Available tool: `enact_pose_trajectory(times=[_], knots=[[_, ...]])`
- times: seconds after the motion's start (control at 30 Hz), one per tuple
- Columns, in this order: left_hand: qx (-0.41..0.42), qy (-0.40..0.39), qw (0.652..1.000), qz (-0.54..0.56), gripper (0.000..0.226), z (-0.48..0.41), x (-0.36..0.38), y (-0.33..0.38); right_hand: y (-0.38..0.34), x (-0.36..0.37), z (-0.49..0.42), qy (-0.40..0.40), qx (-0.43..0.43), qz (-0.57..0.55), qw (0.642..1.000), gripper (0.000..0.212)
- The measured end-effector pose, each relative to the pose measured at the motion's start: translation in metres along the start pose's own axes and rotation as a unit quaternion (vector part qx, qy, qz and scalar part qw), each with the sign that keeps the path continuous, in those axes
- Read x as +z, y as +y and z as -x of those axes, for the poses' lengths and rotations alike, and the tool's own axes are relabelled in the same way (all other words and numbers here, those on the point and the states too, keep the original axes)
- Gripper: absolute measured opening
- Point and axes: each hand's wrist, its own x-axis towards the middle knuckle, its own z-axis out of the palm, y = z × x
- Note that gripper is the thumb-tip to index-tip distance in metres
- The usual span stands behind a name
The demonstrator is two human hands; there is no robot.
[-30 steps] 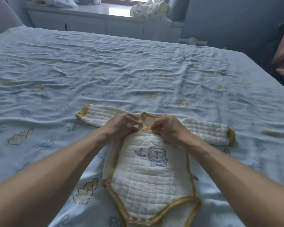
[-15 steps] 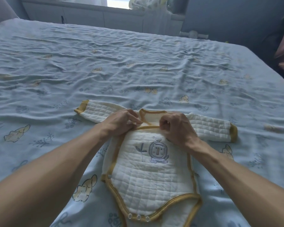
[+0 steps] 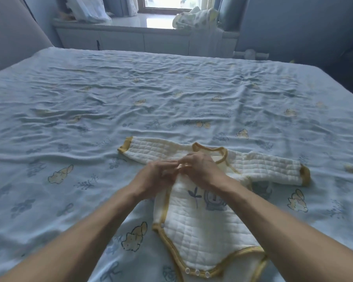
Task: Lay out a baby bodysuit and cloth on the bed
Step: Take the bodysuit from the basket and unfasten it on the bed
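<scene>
Head cam feed from my end: the baby bodysuit (image 3: pixel 202 231) is lying flat on the bed (image 3: pixel 90 110), front side up, close to the near edge and a bit right of centre. It's cream quilted stuff with mustard-yellow trim. Both sleeves are spread out sideways, with the left-side cuff (image 3: pixel 123 148) and the right-side cuff (image 3: pixel 305 176) resting on the light blue sheet (image 3: pixel 253 88) (the one printed with little yellow animals and sprigs, pretty wrinkled). Three white snaps (image 3: pixel 197 272) show along the crotch hem at the near end. There's an embroidered animal face (image 3: pixel 214 200) on the chest with a small plant beside it, partly under the right wrist.

Both hands are up at the chest, just below the neckline (image 3: pixel 212 151). The left hand (image 3: pixel 157 178) and the right hand (image 3: pixel 202 169) meet fingertip to fingertip at the top of the yellow-edged wrap flap, each with a narrow pinch on that edge. Whatever sits right between the fingertips is too small and blurry for me to tell. Both forearms are bare and stretch in from the bottom corners.

Past the far side of the bed there's a white cabinet ledge (image 3: pixel 130 37) under a window. A patterned bundle of fabric (image 3: pixel 196 18) sits on it, well apart from the bodysuit. A padded headboard (image 3: pixel 8 33) is at the far left.
</scene>
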Motion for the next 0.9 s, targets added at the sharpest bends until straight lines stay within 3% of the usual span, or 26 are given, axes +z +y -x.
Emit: enact_pose_trajectory(times=[0.17, 0.33, 0.43, 0.53, 0.67, 0.77, 0.9], knots=[[0.007, 0.019, 1.000, -0.008, 0.029, -0.002, 0.007, -0.010, -0.007, 0.020, -0.003, 0.068, 0.066, -0.004, 0.995, 0.008], [0.027, -0.024, 0.995, -0.089, 0.027, -0.001, 0.007, -0.028, -0.006, 0.020, 0.009, 0.118, 0.014, -0.021, 0.993, 0.018], [-0.005, -0.037, 0.996, -0.082, 0.035, -0.003, 0.007, -0.030, 0.005, 0.013, 0.024, 0.125, -0.011, -0.027, 0.992, 0.022], [-0.022, -0.040, 0.996, -0.082, 0.037, -0.004, 0.005, -0.025, 0.024, -0.001, 0.045, 0.103, -0.029, -0.047, 0.993, 0.022], [0.020, -0.033, 0.995, -0.093, 0.018, 0.008, -0.006, -0.011, 0.027, -0.004, 0.051, 0.063, -0.037, -0.043, 0.996, 0.010], [0.011, -0.050, 0.993, -0.103, 0.032, 0.033, -0.013, -0.013, 0.005, -0.002, 0.042, 0.015, -0.081, -0.015, 0.996, 0.031], [0.000, -0.082, 0.994, -0.072, 0.046, 0.051, -0.013, -0.021, -0.022, 0.013, 0.033, -0.065, -0.120, 0.010, 0.991, 0.030]])
